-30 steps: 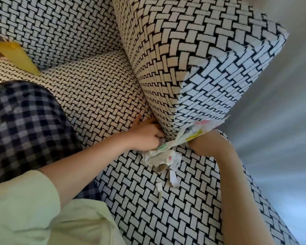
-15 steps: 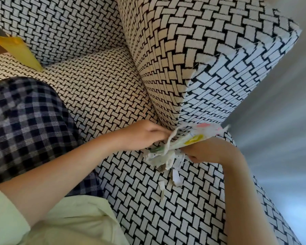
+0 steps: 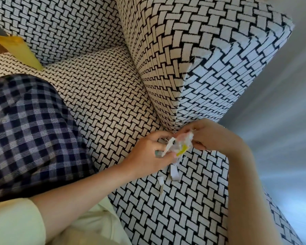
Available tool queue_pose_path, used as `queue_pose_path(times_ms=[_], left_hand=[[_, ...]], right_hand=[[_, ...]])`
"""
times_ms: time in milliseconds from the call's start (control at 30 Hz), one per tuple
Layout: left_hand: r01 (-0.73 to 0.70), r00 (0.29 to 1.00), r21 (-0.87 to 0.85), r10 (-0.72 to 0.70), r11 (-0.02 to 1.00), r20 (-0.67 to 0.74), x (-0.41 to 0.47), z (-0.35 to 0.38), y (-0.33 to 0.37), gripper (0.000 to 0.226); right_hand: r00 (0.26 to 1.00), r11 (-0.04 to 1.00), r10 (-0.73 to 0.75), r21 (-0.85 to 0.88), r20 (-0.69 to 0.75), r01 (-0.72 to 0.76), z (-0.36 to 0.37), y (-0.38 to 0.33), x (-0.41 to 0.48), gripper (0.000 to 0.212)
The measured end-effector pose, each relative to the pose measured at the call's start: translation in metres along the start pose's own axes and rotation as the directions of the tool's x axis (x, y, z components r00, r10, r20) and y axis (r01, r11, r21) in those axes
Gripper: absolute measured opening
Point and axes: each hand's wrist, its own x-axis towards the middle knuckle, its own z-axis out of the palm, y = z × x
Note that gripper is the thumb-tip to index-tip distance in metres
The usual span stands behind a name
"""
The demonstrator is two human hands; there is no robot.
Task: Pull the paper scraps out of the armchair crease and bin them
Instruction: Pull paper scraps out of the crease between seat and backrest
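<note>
I see the left hand (image 3: 148,152) and right hand (image 3: 212,137) both gripping the paper scraps (image 3: 179,145) at the armrest's (image 3: 166,76) front corner. Loose strips (image 3: 173,172) beneath could slip off the seat (image 3: 175,209) edge unnoticed.

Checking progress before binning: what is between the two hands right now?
In the head view, a crumpled bundle of paper scraps sits between the left hand and right hand; both grip it.

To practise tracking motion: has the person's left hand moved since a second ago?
Yes. The left hand has come out of the crease, towards the person, and is now below the armrest's front corner, gripping the paper scraps.
</note>
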Motion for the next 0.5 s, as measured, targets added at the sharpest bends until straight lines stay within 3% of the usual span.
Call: queue_pose_path(times_ms=[67, 133, 333, 500], left_hand=[[-0.029, 0.999, 0.104, 0.031, 0.994, -0.014, 0.0, -0.002, -0.004, 0.009], [-0.062, 0.998, 0.185, 0.063, 0.981, -0.004, 0.001, -0.002, -0.008, 0.012], [-0.043, 0.999, 0.197, 0.046, 0.979, -0.012, 0.008, -0.003, -0.011, 0.013], [-0.176, 0.975, 0.21, 0.199, 0.962, -0.095, 0.007, -0.001, -0.016, 0.035]], right_hand=[[0.999, 0.999, 0.027, 0.02, -0.047, -0.026, -0.001, 0.005, -0.001, 0.036], [0.995, 0.997, 0.038, -0.069, -0.092, -0.045, -0.001, 0.005, -0.003, 0.03], [0.998, 0.911, 0.035, -0.409, -0.044, -0.05, 0.012, -0.002, -0.007, 0.04], [0.988, 0.883, 0.008, -0.462, -0.152, -0.078, 0.016, 0.001, 0.003, 0.03]])
